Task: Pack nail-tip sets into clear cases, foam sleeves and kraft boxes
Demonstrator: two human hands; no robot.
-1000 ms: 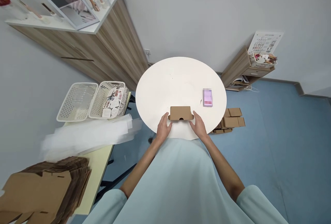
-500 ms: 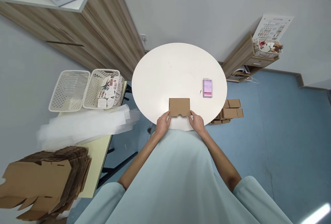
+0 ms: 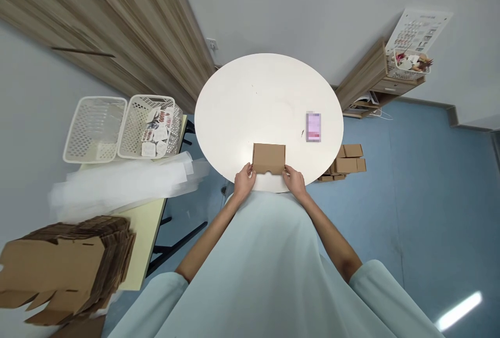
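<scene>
A small brown cardboard box (image 3: 269, 158), its lid closed, sits near the front edge of the white oval table (image 3: 269, 88). A half-round notch shows at the middle of its near edge. My left hand (image 3: 245, 180) grips the box at its near left corner, thumb toward the front. At the near right corner my right hand (image 3: 295, 179) holds it in the same way, fingers along the side. Farther right on the tabletop lies a flat pinkish-purple item (image 3: 313, 127), blurred in the picture.
Several small cardboard boxes (image 3: 347, 165) are piled below the table's right edge. At left, a side table (image 3: 146, 244) bears flattened cardboard blanks (image 3: 50, 265), white wrapping sheets (image 3: 125, 182) and two white baskets (image 3: 94, 129), (image 3: 133, 135). A low cabinet (image 3: 367, 75) stands at back right.
The view has shifted slightly. Both hands stay at the box's near corners, and the box is turned a little, with no clear move across the table.
</scene>
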